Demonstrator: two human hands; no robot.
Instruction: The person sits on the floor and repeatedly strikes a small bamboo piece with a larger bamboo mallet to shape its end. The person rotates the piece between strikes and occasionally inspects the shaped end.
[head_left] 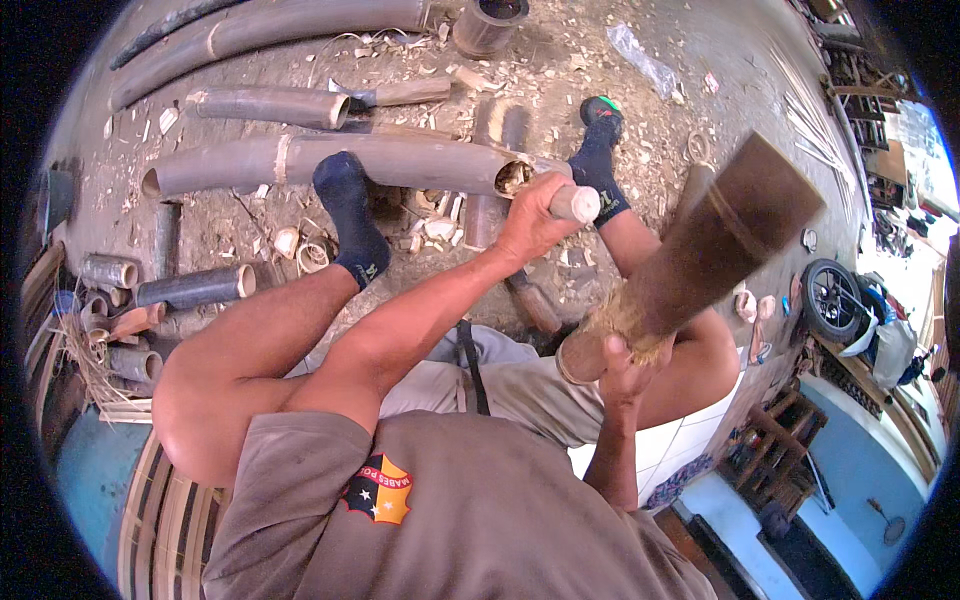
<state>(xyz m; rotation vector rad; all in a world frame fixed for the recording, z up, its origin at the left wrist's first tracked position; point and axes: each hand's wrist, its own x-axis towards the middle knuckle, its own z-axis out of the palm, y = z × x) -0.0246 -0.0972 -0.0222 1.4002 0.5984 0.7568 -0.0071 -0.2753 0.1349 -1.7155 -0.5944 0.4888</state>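
Note:
My left hand (pixel 537 217) is closed round a thick wooden handle (pixel 578 204), whose pale round end points right. The rest of that tool is hidden by the hand. Just beyond it lies a long grey-brown bamboo pole (pixel 420 163), its open right end filled with pale chips. Over my right thigh, my right hand (pixel 633 372) grips a heavy brown bamboo club (pixel 735 225) at its frayed, fibrous narrow part. The club's wide end tilts up to the right, apart from the handle. My dark-socked feet (pixel 350 215) flank the pole's right part.
More bamboo poles (pixel 270 30) and a short length (pixel 270 106) lie farther off, near a knife-like tool with a wooden handle (pixel 412 92). Wood chips (pixel 440 228) litter the ground. Cut bamboo tubes (pixel 200 287) lie at left. A wheel (pixel 832 300) stands at right.

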